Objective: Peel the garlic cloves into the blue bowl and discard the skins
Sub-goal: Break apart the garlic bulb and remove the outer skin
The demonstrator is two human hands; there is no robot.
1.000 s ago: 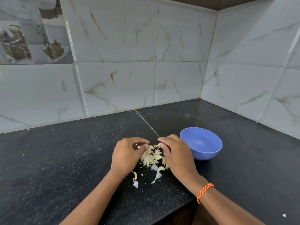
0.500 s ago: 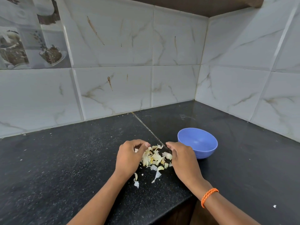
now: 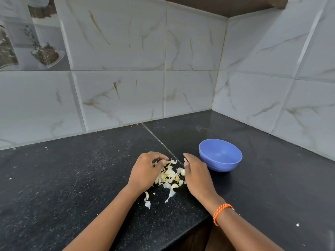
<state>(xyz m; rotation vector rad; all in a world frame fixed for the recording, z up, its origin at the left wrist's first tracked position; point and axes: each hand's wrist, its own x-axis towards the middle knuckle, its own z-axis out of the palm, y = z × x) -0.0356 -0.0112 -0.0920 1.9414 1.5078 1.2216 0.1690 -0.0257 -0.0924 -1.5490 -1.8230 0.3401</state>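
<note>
A heap of pale garlic skins (image 3: pixel 169 174), with a whitish clove-like piece (image 3: pixel 182 171) at its right side, lies on the black counter between my hands. My left hand (image 3: pixel 145 172) is at the heap's left side, its fingers curled over the top-left skins. My right hand (image 3: pixel 196 175) rests edge-down against the heap's right side with fairly straight fingers; a small white scrap shows at its fingertips. The blue bowl (image 3: pixel 220 156) stands upright just right of my right hand, and the inside that shows is bare.
A few loose skins (image 3: pixel 147 202) lie nearer me, by my left wrist. The black counter (image 3: pixel 72 178) runs into a tiled corner, with walls behind and to the right. Its front edge (image 3: pixel 190 230) drops off below my forearms.
My hands have moved slightly apart around the heap. The camera has tilted and shifted, so the bowl and heap sit a little differently in view.
</note>
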